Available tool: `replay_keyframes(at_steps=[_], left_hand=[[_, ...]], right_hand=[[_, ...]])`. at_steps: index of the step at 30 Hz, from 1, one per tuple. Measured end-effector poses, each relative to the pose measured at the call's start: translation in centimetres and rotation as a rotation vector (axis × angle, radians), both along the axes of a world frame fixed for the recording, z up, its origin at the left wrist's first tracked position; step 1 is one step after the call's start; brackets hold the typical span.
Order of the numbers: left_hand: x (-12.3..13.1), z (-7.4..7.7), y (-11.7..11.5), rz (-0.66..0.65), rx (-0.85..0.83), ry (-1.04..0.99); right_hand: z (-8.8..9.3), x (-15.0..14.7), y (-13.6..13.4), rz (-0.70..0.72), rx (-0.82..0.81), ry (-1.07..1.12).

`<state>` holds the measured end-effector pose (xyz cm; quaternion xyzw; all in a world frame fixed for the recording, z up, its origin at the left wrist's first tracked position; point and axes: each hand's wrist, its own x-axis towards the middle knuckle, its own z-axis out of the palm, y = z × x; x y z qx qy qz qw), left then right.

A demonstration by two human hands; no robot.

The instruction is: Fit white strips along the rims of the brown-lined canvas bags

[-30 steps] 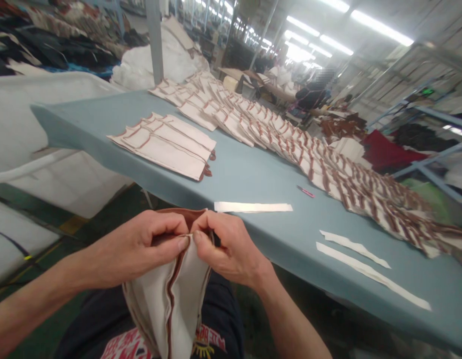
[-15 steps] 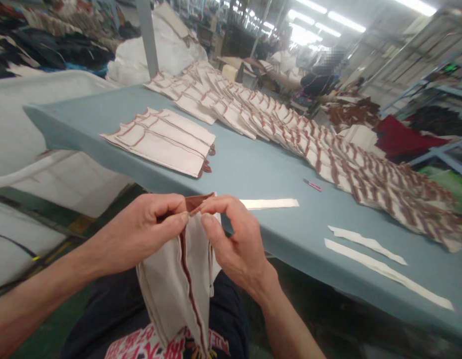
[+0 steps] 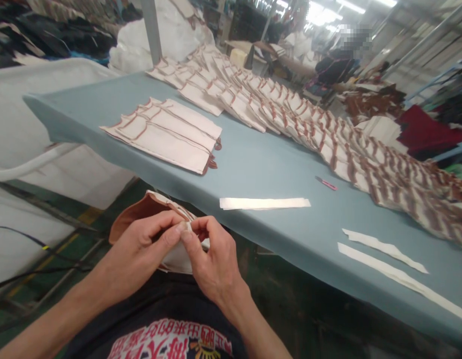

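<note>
A cream fabric piece with brown lining (image 3: pixel 131 215) is held above my lap, off the table's near edge. My left hand (image 3: pixel 141 254) pinches its edge between thumb and forefinger. Right beside it, my right hand (image 3: pixel 212 259) grips the same edge, and the thumbs nearly touch. The brown side shows to the left of my fingers; part of the piece is hidden behind my hands. A small stack of cream pieces with brown seams (image 3: pixel 171 134) lies on the blue table (image 3: pixel 261 169) beyond my hands.
Long overlapping rows of cream and brown pieces (image 3: pixel 276 112) line the table's far side. White strips (image 3: pixel 264 203) and a small pink-handled tool (image 3: pixel 327 183) lie nearer. A white bin (image 3: pixel 14 109) stands at left. A person (image 3: pixel 334 67) is in the background.
The fabric piece, which hung down between my hands, is now turned and raised, with its brown side showing at left. Both hands have moved slightly lower in view and closer together.
</note>
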<state>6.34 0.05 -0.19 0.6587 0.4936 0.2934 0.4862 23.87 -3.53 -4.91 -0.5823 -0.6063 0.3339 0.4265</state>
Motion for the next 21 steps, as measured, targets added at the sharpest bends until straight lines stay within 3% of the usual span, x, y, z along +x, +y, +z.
replay_keyframes(at_steps=[5,11,17,21], left_hand=[[0.2,-2.4,-0.2,0.142,-0.021,-0.028],[1.6,-6.2,-1.4,0.448,-0.304,-0.259],[1.8,-6.4,-2.3,0.5,-0.377,-0.361],[0.9,-6.0,-2.6,0.48,-0.396,-0.385]], right_hand=[[-1.5,-1.8,-0.8,-0.074,0.058,-0.09],[-2.9,-3.0,-1.6,-0.102,0.131,-0.166],[-3.4,-3.3,-2.8,-0.117,0.137,0.021],[-3.4,-2.8,-3.3,-0.042,0.117,0.041]])
